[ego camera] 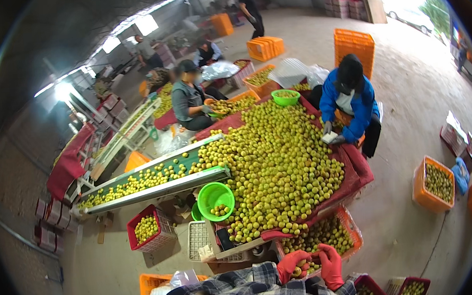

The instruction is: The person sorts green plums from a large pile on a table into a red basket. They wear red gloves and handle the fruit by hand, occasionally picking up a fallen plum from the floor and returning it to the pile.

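Observation:
My left hand, in a red glove, is low in the view with its fingers curled round a few small yellow-green fruits. Close beside it, my right hand, also gloved in red, bends its fingers toward the left one; whether it pinches anything cannot be made out. Both hands are over the near side of an orange crate holding greenish and brownish fruit. Beyond the crate, a large heap of round yellow-green fruit covers a sorting table lined with red cloth.
A green basin with several fruits sits at the table's near left corner, beside a dark phone-like object. A conveyor joins the table from the left. Across it sits a person in a blue jacket. Fruit crates stand around.

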Tool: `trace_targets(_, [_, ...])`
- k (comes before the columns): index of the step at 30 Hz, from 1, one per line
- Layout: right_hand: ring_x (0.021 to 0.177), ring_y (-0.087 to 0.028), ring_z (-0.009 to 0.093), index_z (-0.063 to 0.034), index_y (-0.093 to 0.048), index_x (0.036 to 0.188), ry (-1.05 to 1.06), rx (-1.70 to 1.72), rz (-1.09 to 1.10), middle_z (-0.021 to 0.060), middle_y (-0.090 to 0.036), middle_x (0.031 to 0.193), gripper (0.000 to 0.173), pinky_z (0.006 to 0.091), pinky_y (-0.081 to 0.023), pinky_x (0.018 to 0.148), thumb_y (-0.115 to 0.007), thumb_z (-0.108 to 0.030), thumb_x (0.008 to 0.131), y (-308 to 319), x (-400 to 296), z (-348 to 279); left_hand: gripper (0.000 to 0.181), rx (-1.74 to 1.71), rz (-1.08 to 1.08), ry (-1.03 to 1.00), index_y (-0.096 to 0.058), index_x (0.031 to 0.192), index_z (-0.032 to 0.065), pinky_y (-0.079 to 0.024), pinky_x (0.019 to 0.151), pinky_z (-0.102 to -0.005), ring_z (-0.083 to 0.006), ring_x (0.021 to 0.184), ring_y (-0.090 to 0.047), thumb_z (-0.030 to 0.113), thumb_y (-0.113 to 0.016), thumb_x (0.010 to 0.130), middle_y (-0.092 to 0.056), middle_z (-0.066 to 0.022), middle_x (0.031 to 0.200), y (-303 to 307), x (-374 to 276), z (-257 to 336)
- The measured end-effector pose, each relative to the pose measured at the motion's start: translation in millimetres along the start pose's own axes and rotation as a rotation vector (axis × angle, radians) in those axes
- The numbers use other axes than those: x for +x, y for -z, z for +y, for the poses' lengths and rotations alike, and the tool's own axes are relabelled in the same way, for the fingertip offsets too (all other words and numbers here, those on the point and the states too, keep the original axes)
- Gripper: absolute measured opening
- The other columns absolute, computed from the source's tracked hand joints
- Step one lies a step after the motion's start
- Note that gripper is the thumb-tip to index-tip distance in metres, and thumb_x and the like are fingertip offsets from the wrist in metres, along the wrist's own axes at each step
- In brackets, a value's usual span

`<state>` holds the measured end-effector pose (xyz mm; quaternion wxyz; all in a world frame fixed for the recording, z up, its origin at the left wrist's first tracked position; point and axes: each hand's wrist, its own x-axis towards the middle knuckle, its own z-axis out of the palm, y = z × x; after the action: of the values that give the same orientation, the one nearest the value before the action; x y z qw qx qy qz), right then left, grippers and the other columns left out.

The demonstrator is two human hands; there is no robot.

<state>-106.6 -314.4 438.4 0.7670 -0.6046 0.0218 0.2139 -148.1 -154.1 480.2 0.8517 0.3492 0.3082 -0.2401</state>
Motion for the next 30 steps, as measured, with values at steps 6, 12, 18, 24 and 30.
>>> trace_targets(6, [0.086,-0.067,0.017,0.0028,-0.061,0.114,-0.035,-0.228,0.131,0.0114,-0.066,0.098,0.020,0.0298,-0.056,0.077,-0.052,-0.006,0.098,-36,29,20,0.038,0.103,0.031,0.249,-0.058,0.092,0.0099,-0.039,0.040,-0.0324,-0.0189,0.049,-0.054,0.047,-0.049,0.097,-0.057,-0.0043,0.065,52,62,34])
trace_targets(12, [0.086,-0.067,0.018,0.0018,-0.056,0.121,-0.277,-0.048,0.281,0.0115,-0.070,0.096,0.025,0.0297,-0.055,0.078,-0.051,-0.012,0.101,-7,39,92,0.040,-0.073,0.150,0.430,-0.057,0.094,0.0138,-0.041,0.046,-0.0340,-0.0190,0.054,-0.055,0.053,-0.054,0.093,-0.057,-0.0021,0.069,119,146,20])
trace_targets(18, [0.086,-0.067,0.017,0.0008,-0.056,0.121,-0.473,-0.050,0.433,0.0115,-0.069,0.097,0.027,0.0280,-0.054,0.076,-0.053,-0.018,0.101,53,13,213,0.031,0.053,0.259,0.483,-0.057,0.099,0.0130,-0.044,0.049,-0.0321,-0.0169,0.058,-0.056,0.043,-0.062,0.091,-0.058,-0.0017,0.074,157,208,-29])
trace_targets(24, [0.089,-0.067,0.016,0.0005,-0.057,0.120,-0.603,-0.106,0.467,0.0101,-0.068,0.098,0.026,0.0273,-0.053,0.076,-0.053,-0.018,0.101,102,22,355,0.033,0.339,0.270,0.479,-0.057,0.106,0.0086,-0.050,0.051,-0.0334,-0.0191,0.062,-0.061,0.036,-0.065,0.090,-0.061,-0.0071,0.082,215,296,-119])
trace_targets(30, [0.090,-0.064,0.015,0.0003,-0.057,0.120,-0.516,-0.185,0.357,0.0088,-0.068,0.100,0.028,0.0286,-0.052,0.080,-0.058,-0.017,0.098,144,82,468,0.032,0.548,0.195,0.395,-0.059,0.104,0.0054,-0.044,0.046,-0.0267,-0.0142,0.056,-0.058,0.031,-0.069,0.088,-0.060,-0.0072,0.080,243,396,-177])
